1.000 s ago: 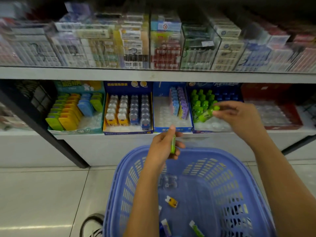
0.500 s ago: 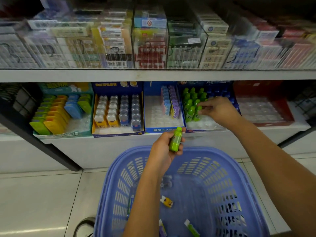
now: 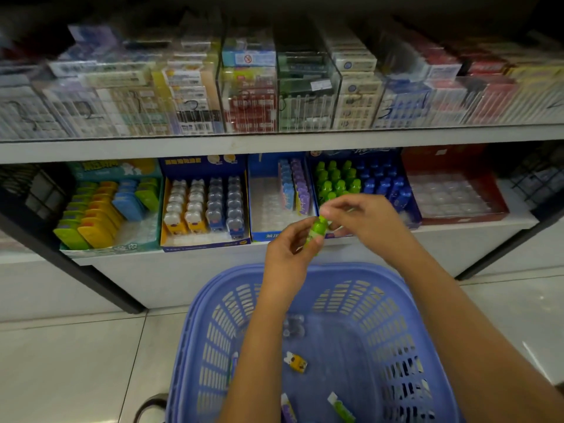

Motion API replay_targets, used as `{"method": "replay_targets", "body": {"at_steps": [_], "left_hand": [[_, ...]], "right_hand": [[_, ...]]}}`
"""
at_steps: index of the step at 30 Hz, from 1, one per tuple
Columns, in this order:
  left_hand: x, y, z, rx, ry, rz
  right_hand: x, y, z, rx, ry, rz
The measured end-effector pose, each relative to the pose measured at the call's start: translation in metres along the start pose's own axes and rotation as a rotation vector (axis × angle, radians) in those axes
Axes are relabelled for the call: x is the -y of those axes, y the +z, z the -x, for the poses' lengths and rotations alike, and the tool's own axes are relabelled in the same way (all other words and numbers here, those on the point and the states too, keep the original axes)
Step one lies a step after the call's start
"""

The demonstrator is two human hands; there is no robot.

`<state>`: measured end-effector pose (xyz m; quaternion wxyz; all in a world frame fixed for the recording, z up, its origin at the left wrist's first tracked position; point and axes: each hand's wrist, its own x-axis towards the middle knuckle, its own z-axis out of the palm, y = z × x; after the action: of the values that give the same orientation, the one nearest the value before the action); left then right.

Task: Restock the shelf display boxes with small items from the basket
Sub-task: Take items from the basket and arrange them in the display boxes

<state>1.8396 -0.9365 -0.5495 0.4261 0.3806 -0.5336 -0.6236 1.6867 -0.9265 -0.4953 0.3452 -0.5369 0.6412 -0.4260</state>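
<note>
My left hand [image 3: 288,257] holds a small green bottle-shaped item [image 3: 317,232] upright above the far rim of the blue basket [image 3: 213,325]. My right hand [image 3: 363,221] pinches the top of that same item with thumb and fingertips. Behind my hands, on the lower shelf, stands the blue display box [image 3: 410,206] with rows of green [image 3: 335,181] and blue [image 3: 384,183] items like it. In the basket lie a yellow item [image 3: 296,361], a clear one [image 3: 293,326], a purple one [image 3: 288,409] and a green-white one [image 3: 340,407].
Along the lower shelf [image 3: 476,227] from left: a teal box [image 3: 113,248] of coloured cases, a blue box [image 3: 201,245] of bear-shaped items, a mostly bare blue box [image 3: 259,236], a red box [image 3: 464,219] with only its clear tray. Clear cases of packs [image 3: 250,99] fill the upper shelf. Tiled floor [image 3: 76,361] surrounds the basket.
My right hand drew back from the green row in the display box and came to the green item. My left hand raised that item toward the shelf edge.
</note>
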Motion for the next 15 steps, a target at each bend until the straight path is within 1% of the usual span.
{"method": "replay_targets", "body": {"at_steps": [2,5,11,15], "left_hand": [[0.000,0.004,0.001,-0.033,0.061,-0.051],[0.000,0.011,0.002,-0.077,0.092,-0.074],[0.003,0.009,-0.003,0.031,0.034,-0.115],[0.006,0.018,-0.008,-0.063,0.073,-0.137]], "right_hand": [[0.003,0.004,0.007,-0.007,0.010,-0.049],[0.005,0.000,0.009,-0.021,0.024,-0.040],[0.007,-0.016,0.011,0.002,0.006,-0.030],[0.003,-0.015,0.012,-0.004,0.099,-0.168]]}}
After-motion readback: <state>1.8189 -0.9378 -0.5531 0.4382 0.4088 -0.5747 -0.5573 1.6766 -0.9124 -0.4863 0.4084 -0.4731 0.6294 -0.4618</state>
